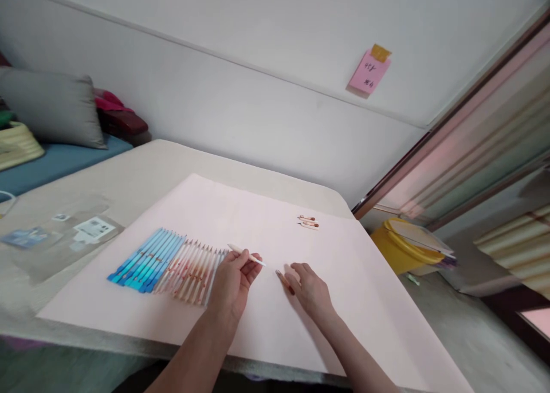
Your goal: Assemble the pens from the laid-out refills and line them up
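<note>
My left hand (pixel 238 270) pinches a slim white pen barrel (pixel 251 258) between thumb and fingers, its narrow pale tip pointing right. Just right of it, a short brown-and-white pen piece (pixel 284 282), perhaps a cap, lies on the pale pink sheet (pixel 253 209). My right hand (pixel 310 290) is beside this piece with its fingers loosely bent and apart; whether they touch it I cannot tell. Left of my hands lies a row of several blue pens (pixel 144 258) and several white pens with reddish-brown patterns (pixel 191 272). Two short dark-tipped pieces (pixel 307 224) rest farther back.
Clear plastic packaging (pixel 55 232) with labels lies at the table's left. A grey cushion (pixel 54 106) sits on a blue seat at the far left. A yellow bin (pixel 397 245) stands on the floor at right. A pink note (pixel 368 72) is taped to the wall.
</note>
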### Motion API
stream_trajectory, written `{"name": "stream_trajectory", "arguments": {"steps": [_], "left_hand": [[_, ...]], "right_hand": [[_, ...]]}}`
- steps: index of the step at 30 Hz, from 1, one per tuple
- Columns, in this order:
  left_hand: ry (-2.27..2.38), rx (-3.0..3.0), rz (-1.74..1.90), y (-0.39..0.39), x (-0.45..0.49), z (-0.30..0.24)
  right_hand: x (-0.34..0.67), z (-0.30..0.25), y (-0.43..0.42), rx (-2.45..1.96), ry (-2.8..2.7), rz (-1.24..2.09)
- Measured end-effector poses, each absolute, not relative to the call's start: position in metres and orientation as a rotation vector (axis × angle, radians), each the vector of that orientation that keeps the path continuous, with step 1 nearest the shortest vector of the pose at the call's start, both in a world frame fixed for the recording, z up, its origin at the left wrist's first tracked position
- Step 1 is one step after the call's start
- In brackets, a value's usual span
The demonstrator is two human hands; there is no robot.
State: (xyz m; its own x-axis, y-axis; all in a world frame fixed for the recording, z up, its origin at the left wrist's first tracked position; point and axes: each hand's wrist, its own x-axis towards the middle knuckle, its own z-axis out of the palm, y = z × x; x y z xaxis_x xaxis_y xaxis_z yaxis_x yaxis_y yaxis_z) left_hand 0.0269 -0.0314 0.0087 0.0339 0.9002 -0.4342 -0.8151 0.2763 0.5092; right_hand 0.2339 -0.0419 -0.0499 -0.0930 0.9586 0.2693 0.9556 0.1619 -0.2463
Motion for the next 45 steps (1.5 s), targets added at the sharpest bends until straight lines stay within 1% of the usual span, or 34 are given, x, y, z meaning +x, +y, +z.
{"name": "stream_trajectory", "arguments": {"steps": [2, 4, 8, 11, 18, 28, 38, 45], "left_hand": [[0.785, 0.140, 1.330, -0.032, 0.027, 0.010], [0.789, 0.149, 1.337, -0.033, 0.026, 0.010], [0.777, 0.159, 1.344, -0.033, 0.026, 0.008], [0.765, 0.151, 1.345, -0.032, 0.027, 0.006], [0.765, 0.136, 1.340, -0.031, 0.025, 0.011], [0.776, 0.156, 1.333, -0.031, 0.025, 0.010], [0.792, 0.149, 1.329, -0.029, 0.026, 0.007], [0.798, 0.140, 1.319, -0.031, 0.027, 0.010]], "right_hand": [[0.234, -0.050, -0.049, -1.929, -2.111, -0.021], [0.229, -0.052, -0.054, -1.943, -2.161, -0.081], [0.211, -0.056, -0.049, -1.688, -2.265, -0.209], [0.202, -0.057, -0.036, -1.549, -2.303, -0.243], [0.194, -0.062, -0.016, -1.408, -2.369, -0.077], [0.218, -0.055, -0.004, -1.599, -2.069, 0.134], [0.235, -0.065, -0.015, -1.825, -1.990, 0.168], [0.242, -0.063, -0.009, -1.921, -2.087, 0.125]]}}
